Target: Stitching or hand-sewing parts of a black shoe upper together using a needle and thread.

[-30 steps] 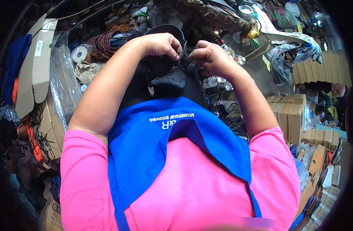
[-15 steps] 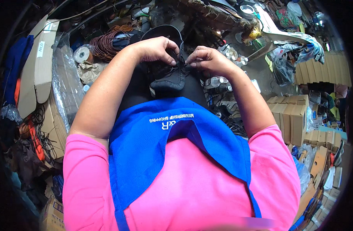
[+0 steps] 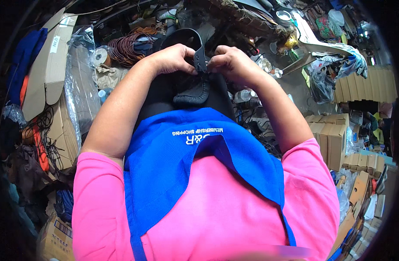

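Across the person's dark-clad lap, just beyond the blue apron, lies 1 black shoe upper. The left hand grips its raised eyelet flap; the right hand bunches its fingers beside it, their grip indistinct.

Place: cluttered workshop | coiled brown cord | spool | cardboard boxes | stitched black shoe piece

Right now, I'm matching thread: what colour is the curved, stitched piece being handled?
The curved, stitched piece is black; best view: head.
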The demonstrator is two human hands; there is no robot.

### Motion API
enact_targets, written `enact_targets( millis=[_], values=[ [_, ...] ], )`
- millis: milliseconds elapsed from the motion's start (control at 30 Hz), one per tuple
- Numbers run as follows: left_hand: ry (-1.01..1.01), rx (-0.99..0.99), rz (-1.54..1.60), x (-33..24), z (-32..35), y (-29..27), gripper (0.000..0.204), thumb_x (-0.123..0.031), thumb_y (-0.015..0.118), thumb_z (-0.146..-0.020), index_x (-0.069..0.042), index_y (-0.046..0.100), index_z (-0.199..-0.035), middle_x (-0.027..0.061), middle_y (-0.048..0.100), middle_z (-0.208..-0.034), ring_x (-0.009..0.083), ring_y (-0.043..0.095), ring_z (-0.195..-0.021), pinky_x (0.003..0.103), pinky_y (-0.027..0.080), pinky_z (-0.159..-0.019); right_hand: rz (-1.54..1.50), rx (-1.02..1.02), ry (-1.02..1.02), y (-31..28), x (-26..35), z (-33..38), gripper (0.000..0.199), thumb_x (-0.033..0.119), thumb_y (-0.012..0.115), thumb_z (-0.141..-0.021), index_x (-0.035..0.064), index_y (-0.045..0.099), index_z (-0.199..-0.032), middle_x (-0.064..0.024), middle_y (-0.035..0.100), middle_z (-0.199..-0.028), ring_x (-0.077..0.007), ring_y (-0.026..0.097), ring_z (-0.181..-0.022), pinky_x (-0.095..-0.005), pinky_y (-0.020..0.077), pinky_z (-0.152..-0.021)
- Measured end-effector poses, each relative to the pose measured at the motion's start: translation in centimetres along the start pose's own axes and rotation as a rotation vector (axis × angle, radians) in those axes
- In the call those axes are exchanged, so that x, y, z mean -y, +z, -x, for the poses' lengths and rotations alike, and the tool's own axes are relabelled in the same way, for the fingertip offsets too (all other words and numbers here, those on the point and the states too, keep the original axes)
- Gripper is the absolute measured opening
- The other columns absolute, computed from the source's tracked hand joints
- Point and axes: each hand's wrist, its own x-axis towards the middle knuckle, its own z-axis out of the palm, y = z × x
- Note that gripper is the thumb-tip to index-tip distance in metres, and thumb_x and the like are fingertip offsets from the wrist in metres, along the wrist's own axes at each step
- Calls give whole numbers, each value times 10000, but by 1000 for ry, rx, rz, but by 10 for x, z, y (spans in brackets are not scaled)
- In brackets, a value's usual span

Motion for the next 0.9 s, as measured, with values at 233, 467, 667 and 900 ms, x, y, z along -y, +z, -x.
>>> enact_targets(
  millis=[233, 467, 667, 900],
  values=[
    [-19, 13, 62, 7, 3, 1, 287, -36, 727, -681, -45, 702, -967, -6, 691, -883, 66, 582, -816, 253, 450, -835, -549, 3, 340, 36, -4, 9, 152, 67, 737, -736, 40, 654, -860, -44, 584, -820, -143, 583, -779, -274, 467, -698],
    [177, -571, -312, -4, 51, -16, 394, -28, 607, -655, -4, 574, -1047, 112, 599, -1034, 211, 562, -1027, 312, 434, -913, 15, -323, -32, 26, 18, 23, 144, 89, 699, -740, 116, 657, -875, -61, 560, -827, -259, 560, -785, -335, 456, -730],
    [-118, -806, 55, -6, 166, -88, 370, 18, 451, -783, -2, 582, -1129, 41, 602, -987, 55, 531, -728, 201, 440, -658, 38, -371, -79, 34, 19, 31, 221, 60, 656, -702, 149, 672, -903, -52, 546, -788, -247, 564, -766, -362, 424, -737],
    [-13, -951, -145, 5, 165, -46, 238, 4, 528, -843, -38, 672, -1027, 36, 652, -870, 87, 595, -829, 242, 484, -728, 101, -391, 14, 52, 29, 37, 314, 61, 653, -679, 170, 679, -972, -45, 528, -768, -234, 544, -773, -362, 399, -765]
  ],
)
